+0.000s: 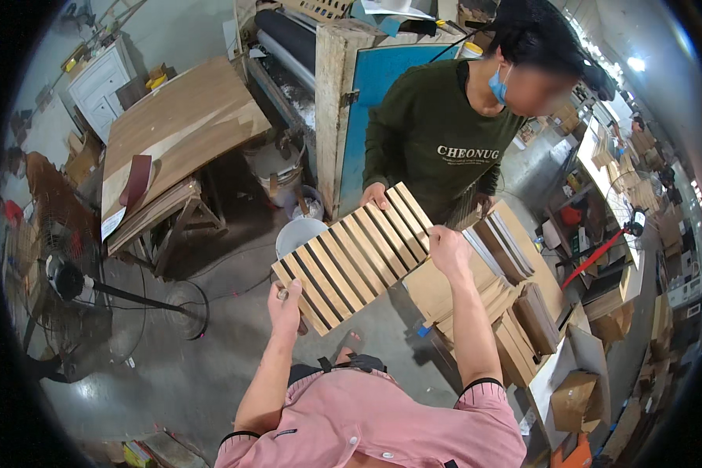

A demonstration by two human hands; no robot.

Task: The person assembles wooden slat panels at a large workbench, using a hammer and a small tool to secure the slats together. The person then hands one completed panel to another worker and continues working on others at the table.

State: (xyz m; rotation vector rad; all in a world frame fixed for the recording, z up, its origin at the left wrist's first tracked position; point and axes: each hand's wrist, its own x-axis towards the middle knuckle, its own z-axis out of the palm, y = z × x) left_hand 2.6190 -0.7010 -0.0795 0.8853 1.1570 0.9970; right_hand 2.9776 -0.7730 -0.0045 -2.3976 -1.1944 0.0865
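A slatted wooden panel, pale strips with dark gaps between them, is held up in front of me at a slant. My left hand grips its near left end, fingers wrapped around the edge. At the opposite end, my right hand is closed on the right edge. A co-worker in a dark green sweater faces me across the panel. One of that person's hands touches the panel's far edge. The panel's underside is hidden.
To the right, a low table bears stacked wooden boards. Cardboard boxes stand lower right. A wooden worktable is at far left, with a black fan stand nearer. A white bucket sits behind the panel, before a blue-sided machine.
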